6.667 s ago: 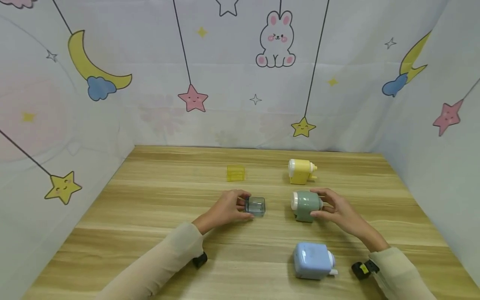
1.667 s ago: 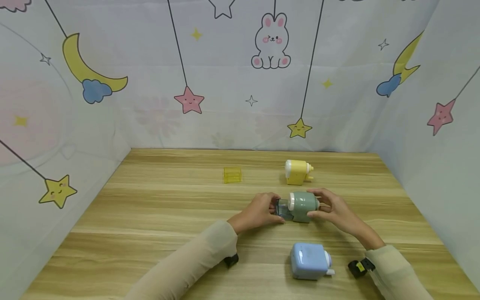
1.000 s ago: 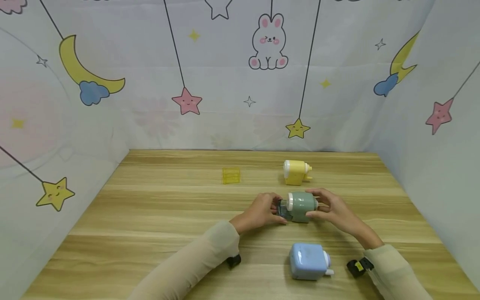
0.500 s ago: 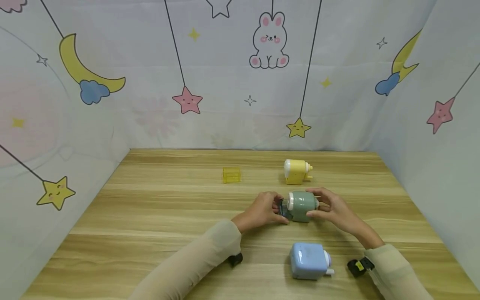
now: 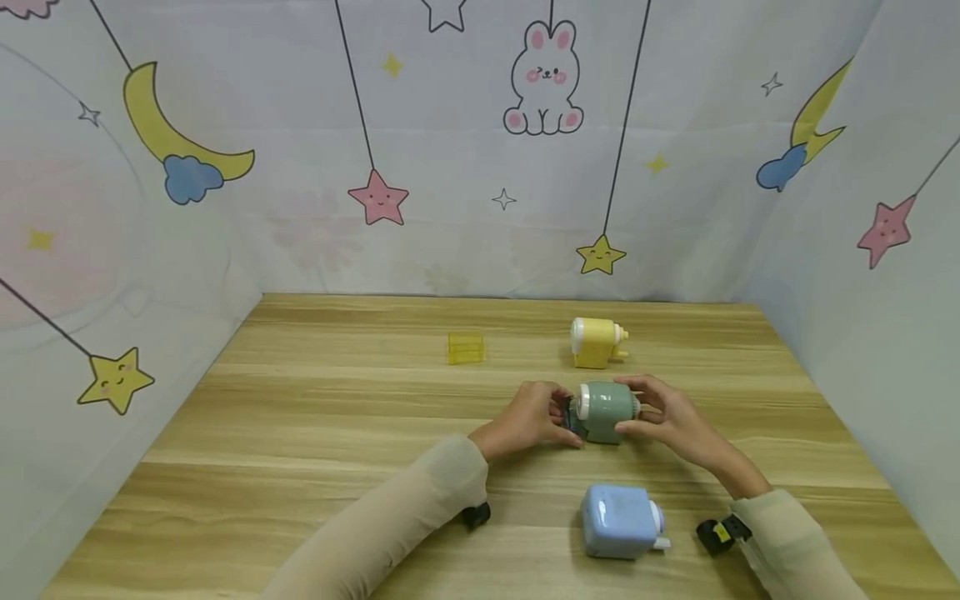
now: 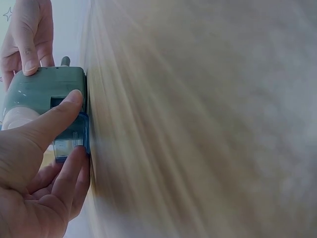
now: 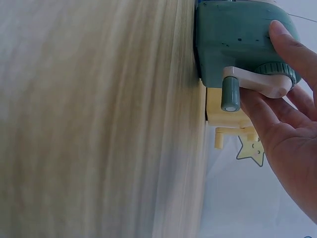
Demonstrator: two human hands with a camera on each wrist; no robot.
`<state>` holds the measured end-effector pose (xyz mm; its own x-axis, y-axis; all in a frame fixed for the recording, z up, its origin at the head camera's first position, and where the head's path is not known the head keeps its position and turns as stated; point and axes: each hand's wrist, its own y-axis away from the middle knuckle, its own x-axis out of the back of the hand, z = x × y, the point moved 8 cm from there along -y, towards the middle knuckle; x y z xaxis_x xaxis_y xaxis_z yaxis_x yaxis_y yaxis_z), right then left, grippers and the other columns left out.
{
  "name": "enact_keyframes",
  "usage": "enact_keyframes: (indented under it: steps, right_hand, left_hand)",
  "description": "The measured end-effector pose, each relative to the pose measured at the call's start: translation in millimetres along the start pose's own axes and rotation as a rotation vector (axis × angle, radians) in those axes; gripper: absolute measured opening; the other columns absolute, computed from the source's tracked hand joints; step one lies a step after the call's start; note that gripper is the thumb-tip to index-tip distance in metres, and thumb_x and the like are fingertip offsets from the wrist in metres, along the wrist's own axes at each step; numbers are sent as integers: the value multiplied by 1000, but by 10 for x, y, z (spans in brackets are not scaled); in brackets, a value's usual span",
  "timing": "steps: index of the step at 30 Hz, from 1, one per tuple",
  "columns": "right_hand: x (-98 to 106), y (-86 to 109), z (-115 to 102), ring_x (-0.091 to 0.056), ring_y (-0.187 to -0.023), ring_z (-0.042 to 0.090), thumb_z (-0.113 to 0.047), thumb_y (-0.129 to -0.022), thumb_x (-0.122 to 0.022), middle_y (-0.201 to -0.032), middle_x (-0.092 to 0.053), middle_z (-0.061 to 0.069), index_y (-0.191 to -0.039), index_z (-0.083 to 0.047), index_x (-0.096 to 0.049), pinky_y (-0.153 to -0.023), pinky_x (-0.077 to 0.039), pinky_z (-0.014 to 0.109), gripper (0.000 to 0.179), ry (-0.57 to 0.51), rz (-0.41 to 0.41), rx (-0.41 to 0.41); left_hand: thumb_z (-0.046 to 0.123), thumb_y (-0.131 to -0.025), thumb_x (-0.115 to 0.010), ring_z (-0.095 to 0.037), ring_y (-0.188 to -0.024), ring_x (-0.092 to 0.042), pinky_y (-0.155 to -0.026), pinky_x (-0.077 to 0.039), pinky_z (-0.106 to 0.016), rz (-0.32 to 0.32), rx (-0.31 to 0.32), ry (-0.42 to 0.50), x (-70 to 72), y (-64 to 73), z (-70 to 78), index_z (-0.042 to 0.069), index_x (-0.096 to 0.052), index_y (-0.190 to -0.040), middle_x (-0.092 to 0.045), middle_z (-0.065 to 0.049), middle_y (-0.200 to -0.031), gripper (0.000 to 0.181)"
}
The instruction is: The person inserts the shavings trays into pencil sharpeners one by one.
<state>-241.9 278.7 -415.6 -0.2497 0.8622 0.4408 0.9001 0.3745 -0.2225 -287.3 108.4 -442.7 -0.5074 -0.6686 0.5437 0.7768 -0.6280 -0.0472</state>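
Observation:
My right hand (image 5: 678, 421) grips the green hand-crank pencil sharpener (image 5: 609, 410) from its crank side, thumb on one side and fingers on the other. In the right wrist view the crank handle (image 7: 250, 81) sticks out beside that hand. My left hand (image 5: 525, 419) pinches the clear blue-grey shavings drawer (image 6: 71, 142) between thumb and fingers. The left wrist view shows this drawer partly inside the slot in the sharpener's lower body, its outer end still sticking out. The sharpener stands upright on the table.
A yellow sharpener (image 5: 595, 343) stands farther back, with a clear yellow drawer (image 5: 467, 348) to its left. Nearer the front is a blue sharpener (image 5: 618, 522). The wooden table (image 5: 300, 483) ends at printed cloth walls (image 5: 450, 250) on the back and sides.
My left hand has carried the drawer rightward from apart on the table to the green sharpener and pushed it deeper into the slot. My right hand keeps its grip.

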Motion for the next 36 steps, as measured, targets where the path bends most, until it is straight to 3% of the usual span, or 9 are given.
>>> enact_keyframes:
  steps: [16,26,36]
  right_hand:
    - [-5,2,-19,-57,-116,3,-2,-85,-78,-133,-54,24,-138,6,-48,-91,-54,28,61,12,6,-19]
    - [-4,-3,-28,-59,-114,5,3,-85,-76,-130,-54,27,-137,10,-47,-90,-55,26,60,-6,11,22]
    - [0,-4,-19,-57,-115,2,1,-85,-77,-132,-53,25,-138,10,-46,-92,-54,25,62,-9,1,5]
  left_hand:
    - [11,-68,-93,-5,-81,-68,-70,-56,-15,-34,-46,8,-77,-66,73,-4,-69,-109,-72,-9,-100,51]
    - [11,-68,-94,-4,-80,-68,-69,-55,-14,-31,-42,-6,-93,-81,98,-3,-69,-107,-72,-5,-97,48]
    - [12,-67,-94,-4,-80,-68,-69,-55,-14,-27,-46,-14,-92,-89,100,-2,-70,-107,-72,-5,-97,49]
